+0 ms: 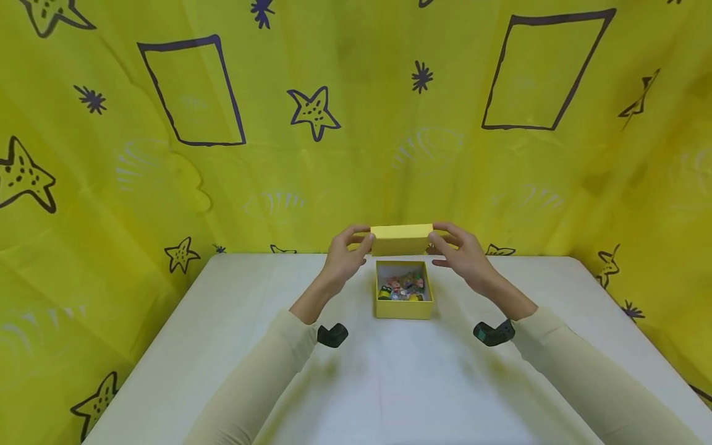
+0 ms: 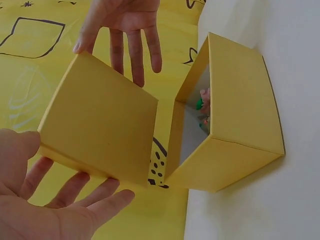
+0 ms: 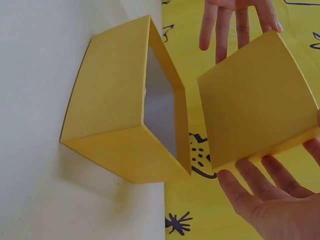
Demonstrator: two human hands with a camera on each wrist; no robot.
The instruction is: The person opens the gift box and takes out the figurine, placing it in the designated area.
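A yellow box lid (image 1: pixel 402 242) is held up by both hands above and behind an open yellow box (image 1: pixel 403 310). My left hand (image 1: pixel 342 262) grips the lid's left side, thumb on the near edge and fingers along the side. On the opposite side, my right hand (image 1: pixel 463 258) grips it the same way. In the left wrist view the lid (image 2: pixel 100 120) is tilted, apart from the box (image 2: pixel 245 95). Small colourful toy figures (image 1: pixel 405 285) lie in the box; its pale inner wall (image 3: pixel 159 107) shows in the right wrist view.
The box stands on a white table (image 1: pixel 233 358). Behind and beside the table hangs a yellow curtain (image 1: pixel 361 179) printed with starfish and frames. Dark wrist devices (image 1: pixel 332 335) sit at both cuffs.
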